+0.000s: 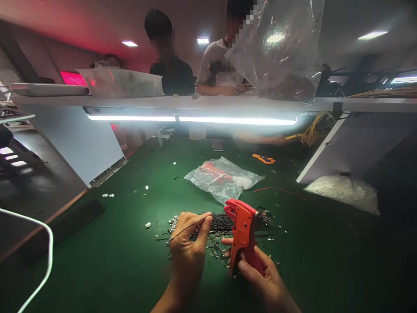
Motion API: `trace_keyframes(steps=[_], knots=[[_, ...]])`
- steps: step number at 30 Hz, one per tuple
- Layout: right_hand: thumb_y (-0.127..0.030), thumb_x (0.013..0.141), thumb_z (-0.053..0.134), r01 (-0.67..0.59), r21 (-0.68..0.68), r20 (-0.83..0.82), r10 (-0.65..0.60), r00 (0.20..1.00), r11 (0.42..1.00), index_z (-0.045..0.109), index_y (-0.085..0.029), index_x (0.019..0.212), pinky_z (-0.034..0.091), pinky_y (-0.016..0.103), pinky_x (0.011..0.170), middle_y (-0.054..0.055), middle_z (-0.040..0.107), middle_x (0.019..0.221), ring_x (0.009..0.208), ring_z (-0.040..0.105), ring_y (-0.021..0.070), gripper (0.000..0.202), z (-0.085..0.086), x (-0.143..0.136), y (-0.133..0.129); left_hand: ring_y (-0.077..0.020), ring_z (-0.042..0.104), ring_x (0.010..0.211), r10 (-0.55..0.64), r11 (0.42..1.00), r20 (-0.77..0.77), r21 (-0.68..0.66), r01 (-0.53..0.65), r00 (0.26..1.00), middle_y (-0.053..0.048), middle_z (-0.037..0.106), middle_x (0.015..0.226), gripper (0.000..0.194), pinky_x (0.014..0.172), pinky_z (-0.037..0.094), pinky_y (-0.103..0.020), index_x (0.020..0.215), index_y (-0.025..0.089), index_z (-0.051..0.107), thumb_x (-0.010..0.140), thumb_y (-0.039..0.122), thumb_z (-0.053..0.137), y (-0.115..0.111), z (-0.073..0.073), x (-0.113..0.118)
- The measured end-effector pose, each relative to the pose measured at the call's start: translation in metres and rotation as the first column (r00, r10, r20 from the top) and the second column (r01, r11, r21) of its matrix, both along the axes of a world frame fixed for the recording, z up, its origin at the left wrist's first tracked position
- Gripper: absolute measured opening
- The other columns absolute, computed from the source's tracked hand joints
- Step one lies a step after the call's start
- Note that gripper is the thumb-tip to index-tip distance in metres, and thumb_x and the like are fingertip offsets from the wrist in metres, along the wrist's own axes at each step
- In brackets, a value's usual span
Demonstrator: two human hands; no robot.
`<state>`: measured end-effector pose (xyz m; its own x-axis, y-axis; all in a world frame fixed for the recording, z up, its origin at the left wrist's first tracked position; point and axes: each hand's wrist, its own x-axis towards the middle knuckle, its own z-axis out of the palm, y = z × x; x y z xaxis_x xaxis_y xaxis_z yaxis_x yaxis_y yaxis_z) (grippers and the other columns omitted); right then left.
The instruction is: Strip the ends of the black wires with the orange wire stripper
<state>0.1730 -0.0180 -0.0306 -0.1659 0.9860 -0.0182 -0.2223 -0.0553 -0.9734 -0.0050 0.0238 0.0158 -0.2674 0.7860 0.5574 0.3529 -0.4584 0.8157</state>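
My left hand point(190, 239) pinches a thin black wire point(189, 227) between thumb and forefinger, one end sticking out to the left. In my right hand point(260, 271) are the handles of a red and orange wire stripper point(243, 226), held upright with its jaws toward the wire. A small gap shows between the left fingertips and the jaws. Behind both hands lies a bundle of black wires point(223, 222) with metal ends on the green table point(124, 252). Short wire scraps point(217, 251) are scattered between the hands.
A clear plastic bag point(224, 176) with something red inside lies beyond the wires. Past it is an orange hand tool point(263, 159). A filled bag point(343, 191) sits at right. Overhead runs a lit shelf point(195, 102) holding a plastic bin point(122, 83); people are behind it.
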Motion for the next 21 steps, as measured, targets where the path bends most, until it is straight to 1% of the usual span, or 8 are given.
trace_keyframes(steps=[4, 7, 9, 11, 14, 17, 19, 21], knots=[[-0.049, 0.086, 0.074, -0.200, 0.014, -0.233, 0.197, 0.952, 0.980, 0.077, -0.025, 0.119, 0.057, 0.041, 0.089, 0.013, 0.079, 0.116, 0.103, 0.073, 0.0305, 0.041, -0.007, -0.006, 0.000, -0.0123, 0.058, 0.073, 0.104, 0.972, -0.096, 0.221, -0.081, 0.990, 0.004, 0.067, 0.078, 0.023, 0.067, 0.047, -0.024, 0.099, 0.029, 0.080, 0.088, 0.010, 0.072, 0.000, 0.004, -0.005], [-0.045, 0.086, 0.076, -0.291, 0.051, -0.338, 0.291, 0.895, 0.955, 0.078, -0.021, 0.114, 0.058, 0.042, 0.086, 0.013, 0.078, 0.108, 0.099, 0.074, 0.0291, 0.037, -0.011, -0.012, 0.000, -0.0130, 0.056, 0.078, 0.203, 0.910, -0.229, 0.403, -0.097, 0.952, 0.003, 0.065, 0.082, 0.031, 0.074, 0.047, -0.026, 0.104, 0.027, 0.078, 0.084, 0.003, 0.073, -0.007, 0.001, -0.012], [-0.043, 0.086, 0.075, -0.309, 0.076, -0.383, 0.314, 0.869, 0.948, 0.077, -0.018, 0.112, 0.059, 0.040, 0.079, 0.012, 0.077, 0.101, 0.094, 0.073, 0.0275, 0.035, -0.010, -0.014, -0.001, -0.0156, 0.055, 0.083, 0.285, 0.870, -0.409, 0.490, -0.055, 0.867, 0.000, 0.063, 0.085, 0.030, 0.079, 0.045, -0.031, 0.105, 0.022, 0.077, 0.083, 0.002, 0.075, -0.013, -0.001, -0.017], [-0.043, 0.086, 0.076, -0.320, 0.096, -0.400, 0.331, 0.855, 0.942, 0.077, -0.017, 0.109, 0.058, 0.039, 0.076, 0.013, 0.076, 0.097, 0.089, 0.072, 0.0266, 0.035, -0.006, -0.014, -0.003, -0.0185, 0.054, 0.087, 0.344, 0.850, -0.541, 0.527, -0.010, 0.767, -0.002, 0.061, 0.086, 0.024, 0.079, 0.041, -0.033, 0.104, 0.019, 0.076, 0.083, 0.007, 0.077, -0.019, -0.002, -0.020], [-0.043, 0.086, 0.076, -0.346, 0.087, -0.399, 0.351, 0.847, 0.934, 0.076, -0.020, 0.107, 0.056, 0.042, 0.080, 0.012, 0.076, 0.095, 0.088, 0.071, 0.0272, 0.032, 0.002, -0.012, -0.007, -0.0194, 0.054, 0.084, 0.391, 0.829, -0.591, 0.560, 0.010, 0.706, -0.001, 0.061, 0.082, 0.016, 0.076, 0.035, -0.035, 0.097, 0.021, 0.076, 0.083, 0.014, 0.078, -0.025, -0.002, -0.018], [-0.047, 0.083, 0.078, -0.373, 0.055, -0.399, 0.363, 0.842, 0.926, 0.072, -0.021, 0.109, 0.055, 0.047, 0.084, 0.013, 0.075, 0.098, 0.095, 0.072, 0.0320, 0.037, 0.007, -0.012, -0.008, -0.0196, 0.052, 0.080, 0.398, 0.818, -0.552, 0.575, -0.011, 0.733, -0.001, 0.062, 0.077, 0.010, 0.074, 0.033, -0.036, 0.093, 0.024, 0.077, 0.087, 0.017, 0.073, -0.029, -0.002, -0.006], [-0.051, 0.078, 0.081, -0.389, 0.026, -0.404, 0.366, 0.839, 0.921, 0.067, -0.022, 0.116, 0.055, 0.049, 0.085, 0.013, 0.074, 0.100, 0.099, 0.071, 0.0348, 0.050, 0.006, -0.013, -0.008, -0.0201, 0.051, 0.081, 0.371, 0.850, -0.469, 0.519, -0.089, 0.802, 0.000, 0.062, 0.076, 0.010, 0.074, 0.032, -0.037, 0.093, 0.025, 0.076, 0.090, 0.017, 0.071, -0.032, -0.003, 0.003], [-0.052, 0.075, 0.083, -0.403, -0.009, -0.413, 0.363, 0.835, 0.915, 0.057, -0.024, 0.130, 0.055, 0.051, 0.086, 0.013, 0.073, 0.102, 0.101, 0.071, 0.0354, 0.066, 0.002, -0.015, -0.008, -0.0201, 0.049, 0.081, 0.319, 0.889, -0.393, 0.439, -0.128, 0.862, 0.000, 0.061, 0.075, 0.012, 0.076, 0.032, -0.038, 0.094, 0.026, 0.076, 0.094, 0.017, 0.068, -0.034, -0.005, 0.011]])
